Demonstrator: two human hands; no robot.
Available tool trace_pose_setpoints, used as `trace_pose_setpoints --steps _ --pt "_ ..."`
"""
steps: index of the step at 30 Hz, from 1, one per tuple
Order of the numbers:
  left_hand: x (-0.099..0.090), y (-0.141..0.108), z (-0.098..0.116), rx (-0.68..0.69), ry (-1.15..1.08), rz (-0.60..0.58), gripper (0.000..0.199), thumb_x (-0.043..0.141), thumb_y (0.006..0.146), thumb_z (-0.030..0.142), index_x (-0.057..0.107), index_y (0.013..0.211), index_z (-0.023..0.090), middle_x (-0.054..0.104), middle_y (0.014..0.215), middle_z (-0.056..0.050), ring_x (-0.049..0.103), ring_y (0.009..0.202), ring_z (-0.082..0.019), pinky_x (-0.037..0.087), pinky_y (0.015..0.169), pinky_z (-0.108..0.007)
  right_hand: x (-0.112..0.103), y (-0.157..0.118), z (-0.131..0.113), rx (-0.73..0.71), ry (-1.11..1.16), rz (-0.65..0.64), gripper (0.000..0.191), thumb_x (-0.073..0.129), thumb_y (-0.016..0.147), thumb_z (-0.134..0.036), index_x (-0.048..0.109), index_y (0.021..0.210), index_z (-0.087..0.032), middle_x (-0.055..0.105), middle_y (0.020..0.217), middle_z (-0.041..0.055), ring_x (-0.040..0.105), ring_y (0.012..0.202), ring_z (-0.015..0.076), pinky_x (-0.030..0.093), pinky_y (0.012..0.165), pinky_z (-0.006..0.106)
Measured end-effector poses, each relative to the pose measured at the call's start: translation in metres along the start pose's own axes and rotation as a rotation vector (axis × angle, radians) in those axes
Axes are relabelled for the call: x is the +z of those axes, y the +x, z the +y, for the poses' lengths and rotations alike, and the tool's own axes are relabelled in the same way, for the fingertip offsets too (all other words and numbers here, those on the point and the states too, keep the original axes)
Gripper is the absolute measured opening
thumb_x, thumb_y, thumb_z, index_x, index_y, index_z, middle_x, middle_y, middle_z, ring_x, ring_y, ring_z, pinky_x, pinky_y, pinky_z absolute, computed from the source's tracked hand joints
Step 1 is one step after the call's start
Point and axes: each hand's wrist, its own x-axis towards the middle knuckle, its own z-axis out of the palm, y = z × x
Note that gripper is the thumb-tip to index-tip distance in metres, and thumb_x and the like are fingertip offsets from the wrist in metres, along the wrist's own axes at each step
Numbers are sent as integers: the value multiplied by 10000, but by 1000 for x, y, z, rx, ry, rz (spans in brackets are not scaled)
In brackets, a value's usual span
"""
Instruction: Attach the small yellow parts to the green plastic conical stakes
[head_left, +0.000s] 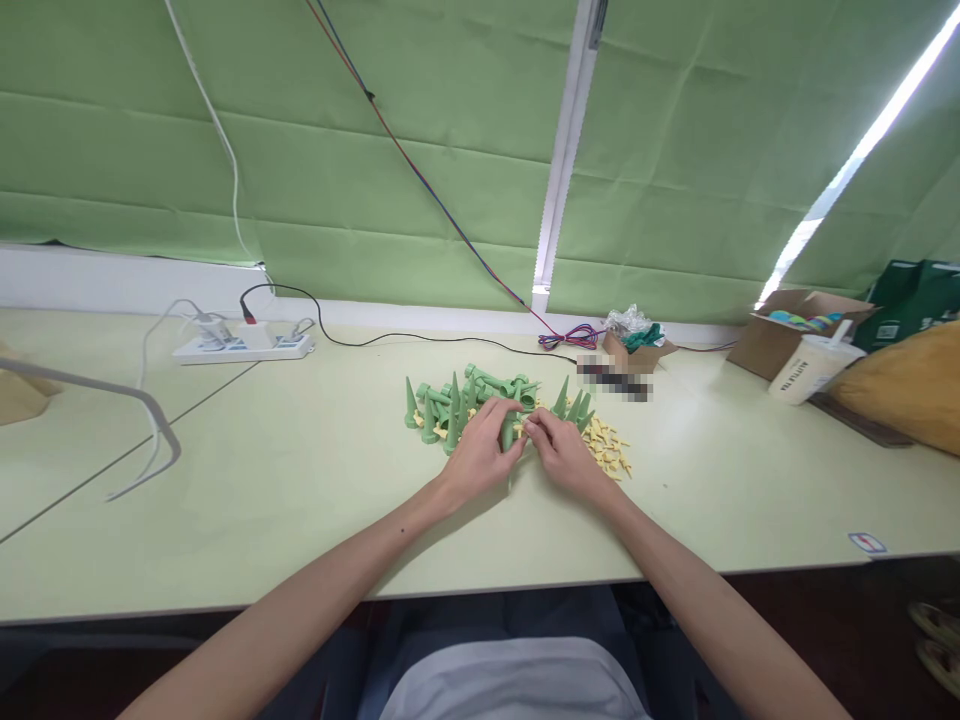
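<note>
Evidently gripped between the left fingers (513,404) — a green cone (508,432), right fingers (535,430) just beside — hold unclear.

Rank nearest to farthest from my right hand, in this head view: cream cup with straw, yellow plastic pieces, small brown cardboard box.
1. Yellow plastic pieces: beside your right hand, mostly right.
2. Small brown box: beyond, slightly right.
3. Cream cup: far right.

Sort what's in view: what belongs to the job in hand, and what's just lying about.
In use, judging by where the hands are:
- green piece at the left hand
- green cones around it
- small yellow pieces beside the right hand

Apparently just lying about:
- power strip
- coiled wire
- cup with straw
</note>
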Motion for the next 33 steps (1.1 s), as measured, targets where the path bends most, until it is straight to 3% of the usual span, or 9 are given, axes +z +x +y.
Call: trace_pose_setpoints --steps 8,14,19,23,27,33 --pt "3 2 -2 -71 -88 33 298 601 821 308 537 1092 201 605 1080 -55 532 633 -114 495 620 -281 3 1 5 21 -21 61 314 363 1002 -360 450 736 -219 510 642 -18 475 568 149 326 568 262" --pt "0 3 3 -266 -329 18 334 566 860 413 504 1116 209 625 945 -34 541 489 -93 467 478 -259 2 1 3 37 -52 137 307 340 1006 -357 455 757 -220 496 645 -18 453 568 149 324 577 265" --pt "-2 6 4 -290 -552 64 368 584 859 406 450 1146 220 616 1043 -48 640 591 -110 544 596 -275 2 -2 2 7 21 38 100 467 941 -290 520 980 -215 542 636 -32 492 547 148 357 554 258" --pt "-3 8 4 -300 -641 65 344 577 867 357 456 1156 215 621 1090 -61 682 683 -133 566 713 -313 2 -2 1 -8 23 28 225 566 881 -316 510 1079 -224 565 688 -26 498 541 149 369 536 258" --pt "-4 9 5 -323 -692 55 304 579 861 331 503 1123 196 640 1094 -71 690 732 -155 579 744 -342 1 -2 -1 2 32 64 229 565 890 -341 516 1083 -226 574 738 -8 511 552 145 386 527 256" --pt "-2 10 2 -362 -695 63 314 606 840 341 553 1102 175 646 1042 -76 696 765 -181 601 685 -351 2 -2 -1 48 124 152 242 527 917 -398 548 1075 -216 612 888 55 607 688 174 469 545 264"
